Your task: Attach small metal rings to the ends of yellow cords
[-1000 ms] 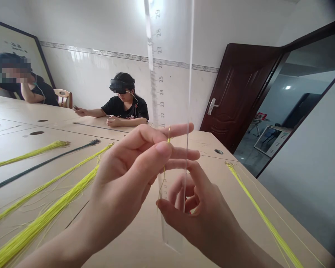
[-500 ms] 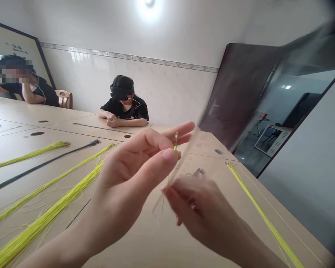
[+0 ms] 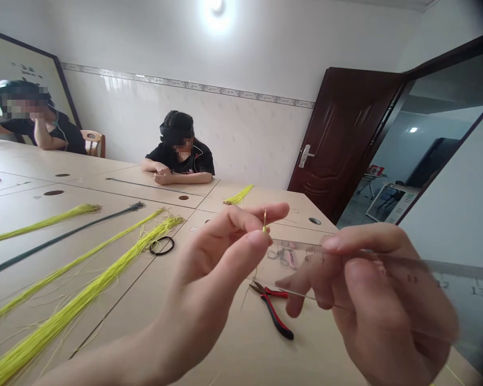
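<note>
My left hand [image 3: 221, 273] pinches a small gold-coloured hook [image 3: 265, 219] between thumb and fingertips, its tip pointing up. Yellow-green binding shows at the hook's lower end, and a thin line hangs below the pinch. A clear plastic ruler [image 3: 446, 281] is gripped by my right hand [image 3: 386, 305], fingers behind it and thumb in front. The ruler lies roughly level, its left end beside my left fingertips; whether they touch I cannot tell. Under the hands, red-and-black pliers [image 3: 279, 316] rest on the table, with small scissors [image 3: 292, 258] seen through the ruler.
Yellow-green line bundles [image 3: 76, 300] and a dark bundle [image 3: 60, 238] stretch across the table [image 3: 153, 327] at left. A black elastic ring [image 3: 162, 246] lies near them. Another yellow bundle [image 3: 241, 194] is further back. Two people [image 3: 181, 145] sit across the table. An open door [image 3: 346, 128] stands at right.
The ruler has swung from a steep, blurred tilt to nearly level, and my right hand has moved right and turned. My left hand, still pinching the hook, has shifted slightly right and down.
</note>
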A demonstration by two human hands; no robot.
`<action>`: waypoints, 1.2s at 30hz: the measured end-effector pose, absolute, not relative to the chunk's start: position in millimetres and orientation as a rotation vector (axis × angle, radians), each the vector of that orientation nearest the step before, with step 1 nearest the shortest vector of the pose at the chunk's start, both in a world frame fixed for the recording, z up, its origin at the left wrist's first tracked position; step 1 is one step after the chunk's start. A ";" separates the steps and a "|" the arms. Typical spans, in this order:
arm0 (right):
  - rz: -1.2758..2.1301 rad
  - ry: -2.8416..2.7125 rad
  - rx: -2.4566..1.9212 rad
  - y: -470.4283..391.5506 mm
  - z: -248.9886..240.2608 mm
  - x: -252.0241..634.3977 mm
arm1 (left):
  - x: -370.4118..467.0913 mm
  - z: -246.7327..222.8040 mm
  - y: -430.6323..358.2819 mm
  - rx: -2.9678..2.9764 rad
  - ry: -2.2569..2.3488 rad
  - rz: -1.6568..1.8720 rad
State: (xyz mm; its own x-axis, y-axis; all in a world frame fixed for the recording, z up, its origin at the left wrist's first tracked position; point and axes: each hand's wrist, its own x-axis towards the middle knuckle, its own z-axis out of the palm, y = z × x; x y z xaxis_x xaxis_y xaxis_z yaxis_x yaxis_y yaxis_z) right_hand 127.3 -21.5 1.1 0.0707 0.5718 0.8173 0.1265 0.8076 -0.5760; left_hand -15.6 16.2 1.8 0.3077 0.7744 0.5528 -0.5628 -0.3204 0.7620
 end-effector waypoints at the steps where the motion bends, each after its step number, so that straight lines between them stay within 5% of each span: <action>1: 0.407 -1.493 -0.636 -21.3 0.5 124.9 | -14.9 1.0 14.2 1.310 0.213 1.330; 9: 0.443 -1.695 -0.780 -18.7 1.6 122.6 | -14.2 -0.3 13.1 1.262 0.102 1.147; 14: 0.466 -1.503 -0.511 -24.8 5.9 126.9 | -12.6 -1.8 16.5 1.311 -0.036 1.137; 36: 0.824 -1.603 -0.445 -25.7 5.1 162.1 | -21.1 3.5 14.0 1.746 0.218 1.176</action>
State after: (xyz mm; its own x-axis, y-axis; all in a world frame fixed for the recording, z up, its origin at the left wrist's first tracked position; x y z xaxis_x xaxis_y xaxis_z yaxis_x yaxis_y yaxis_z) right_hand 162.1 -25.7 5.1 -0.2083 0.6912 0.6920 -0.1602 0.6738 -0.7213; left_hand -21.1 14.0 3.5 0.5150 0.6038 0.6084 -0.3462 -0.5028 0.7920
